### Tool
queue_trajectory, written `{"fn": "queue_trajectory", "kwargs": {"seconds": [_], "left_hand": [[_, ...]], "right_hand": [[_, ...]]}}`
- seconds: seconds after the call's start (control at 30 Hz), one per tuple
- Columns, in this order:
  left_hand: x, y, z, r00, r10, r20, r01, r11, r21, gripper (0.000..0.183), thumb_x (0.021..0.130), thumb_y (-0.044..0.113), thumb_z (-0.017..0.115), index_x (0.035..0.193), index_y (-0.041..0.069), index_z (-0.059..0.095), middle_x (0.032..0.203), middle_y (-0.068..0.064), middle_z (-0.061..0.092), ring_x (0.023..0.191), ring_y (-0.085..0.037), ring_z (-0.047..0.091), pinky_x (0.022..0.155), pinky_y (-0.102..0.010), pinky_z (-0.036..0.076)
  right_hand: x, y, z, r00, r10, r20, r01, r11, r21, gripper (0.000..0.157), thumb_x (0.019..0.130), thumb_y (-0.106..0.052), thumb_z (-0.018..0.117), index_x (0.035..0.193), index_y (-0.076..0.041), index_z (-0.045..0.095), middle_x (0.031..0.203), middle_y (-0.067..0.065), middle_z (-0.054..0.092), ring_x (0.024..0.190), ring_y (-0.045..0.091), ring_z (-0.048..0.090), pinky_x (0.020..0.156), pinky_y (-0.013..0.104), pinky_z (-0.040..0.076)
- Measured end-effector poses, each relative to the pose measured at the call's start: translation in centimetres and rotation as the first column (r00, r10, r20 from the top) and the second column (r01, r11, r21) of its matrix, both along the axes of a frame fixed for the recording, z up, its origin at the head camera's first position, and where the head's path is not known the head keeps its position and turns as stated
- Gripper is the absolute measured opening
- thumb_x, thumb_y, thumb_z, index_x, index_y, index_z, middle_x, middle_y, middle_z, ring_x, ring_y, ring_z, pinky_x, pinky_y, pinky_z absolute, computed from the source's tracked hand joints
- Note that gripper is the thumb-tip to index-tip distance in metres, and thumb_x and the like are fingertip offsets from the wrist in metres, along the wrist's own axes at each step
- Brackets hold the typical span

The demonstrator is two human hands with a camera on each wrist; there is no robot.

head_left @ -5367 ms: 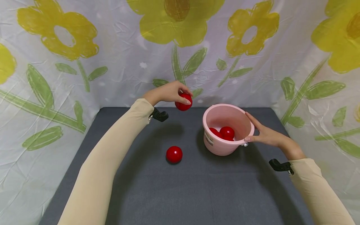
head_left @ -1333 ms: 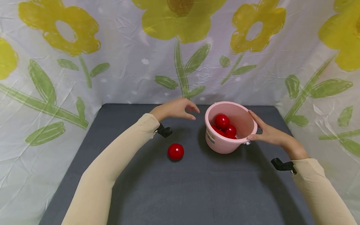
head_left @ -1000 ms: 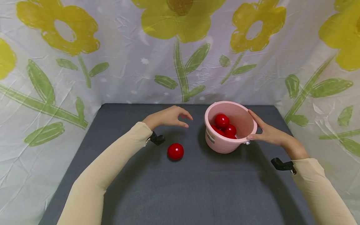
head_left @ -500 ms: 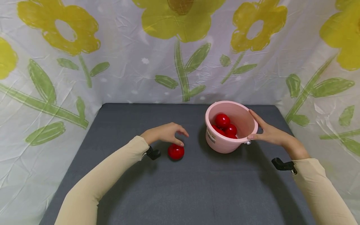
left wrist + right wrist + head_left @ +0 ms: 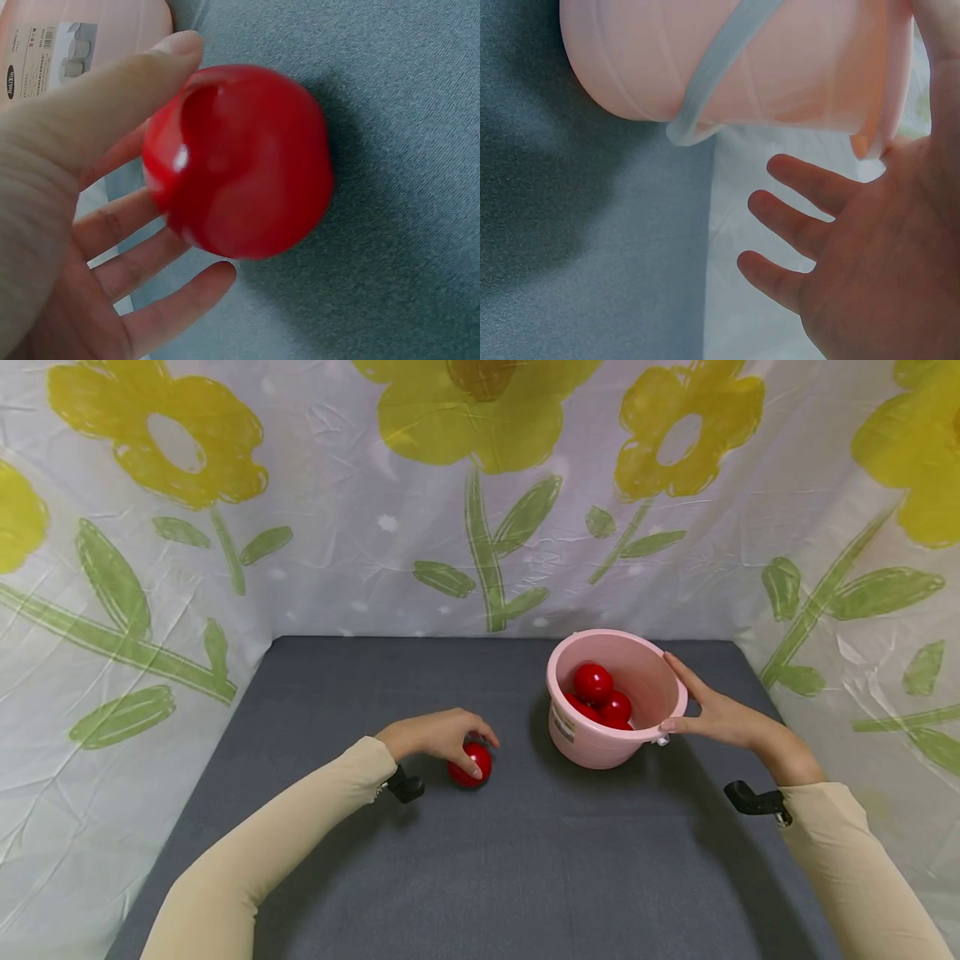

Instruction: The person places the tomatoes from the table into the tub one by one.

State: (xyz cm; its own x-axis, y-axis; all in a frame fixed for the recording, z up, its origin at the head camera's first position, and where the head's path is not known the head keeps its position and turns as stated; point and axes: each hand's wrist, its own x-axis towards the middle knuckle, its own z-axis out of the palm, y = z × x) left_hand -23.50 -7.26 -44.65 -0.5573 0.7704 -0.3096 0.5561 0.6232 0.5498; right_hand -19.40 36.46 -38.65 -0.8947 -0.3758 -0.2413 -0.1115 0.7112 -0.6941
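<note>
My left hand [image 5: 435, 735] reaches down around a shiny red ball [image 5: 255, 165] on the table, thumb on the near side and fingers on the far side. In the left wrist view the little finger stands off from it. My right hand [image 5: 720, 720] holds the rim of a pink bucket [image 5: 600, 752] with thumb and index finger. Its other fingers [image 5: 795, 225] stretch out below the rim, seen in the right wrist view. Several red balls [image 5: 593, 682] lie inside the bucket, which stands upright to the right of the left hand.
A dark grey cloth covers the table [image 5: 540, 877]. Behind it and at both sides hangs a pale curtain [image 5: 330, 543] with yellow flowers. The bucket's pale handle [image 5: 720, 71] hangs down along its outer wall.
Earlier my left hand held another red ball in the air; that ball is now in the bucket. The hand has since moved down and left onto the table's ball. My right hand stays at the rim.
</note>
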Motion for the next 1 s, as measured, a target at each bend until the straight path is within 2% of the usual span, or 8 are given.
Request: {"fn": "queue_trajectory", "kwargs": {"seconds": [0.17,0.3,0.6,0.83,1.0], "left_hand": [[0.2,0.0,-0.5,1.000,-0.016,-0.009,0.016,1.000,-0.008,0.055,0.078,0.027,0.085,0.129,0.019,0.066,0.129,0.001,0.064,0.117,-0.015,0.059,0.096,-0.030,0.054],[0.3,-0.1,-0.7,1.000,-0.026,-0.014,0.026,1.000,-0.007,0.055,0.078,0.025,0.085,0.129,0.019,0.066,0.129,0.000,0.064,0.118,-0.017,0.059,0.098,-0.033,0.054],[0.5,0.0,-0.4,1.000,-0.021,-0.019,0.021,1.000,0.001,0.048,0.080,0.025,0.083,0.125,0.017,0.068,0.127,0.000,0.067,0.116,-0.018,0.060,0.094,-0.032,0.056],[-0.2,0.6,0.8,0.999,-0.025,-0.026,0.027,0.998,0.056,0.048,0.083,0.026,0.081,0.127,0.015,0.067,0.128,0.000,0.067,0.115,-0.018,0.062,0.094,-0.032,0.056],[-0.9,1.0,2.8,0.999,-0.030,-0.037,0.033,0.996,0.088,0.046,0.085,0.027,0.078,0.128,0.018,0.066,0.130,0.001,0.065,0.115,-0.017,0.061,0.093,-0.030,0.056]], "right_hand": [[0.0,0.1,-0.1,1.000,0.001,-0.001,-0.001,1.000,-0.005,0.112,0.087,-0.027,0.072,0.158,-0.034,-0.014,0.167,0.018,-0.004,0.148,0.053,0.007,0.106,0.080,0.024],[0.0,0.1,-0.1,1.000,0.004,-0.002,-0.004,1.000,-0.013,0.112,0.086,-0.027,0.073,0.158,-0.034,-0.013,0.167,0.018,-0.005,0.148,0.053,0.006,0.106,0.080,0.023],[-0.1,0.2,-0.2,1.000,0.001,0.000,-0.001,1.000,-0.020,0.112,0.087,-0.026,0.073,0.158,-0.034,-0.013,0.167,0.017,-0.005,0.148,0.051,0.006,0.106,0.080,0.023],[-0.1,0.3,-0.1,1.000,0.005,0.005,-0.005,1.000,-0.012,0.112,0.087,-0.027,0.073,0.158,-0.034,-0.014,0.167,0.018,-0.005,0.147,0.052,0.006,0.106,0.080,0.023],[-0.1,0.2,-0.1,1.000,0.008,-0.003,-0.008,1.000,0.000,0.111,0.087,-0.028,0.072,0.158,-0.034,-0.014,0.167,0.018,-0.005,0.147,0.052,0.008,0.106,0.079,0.024]]}}
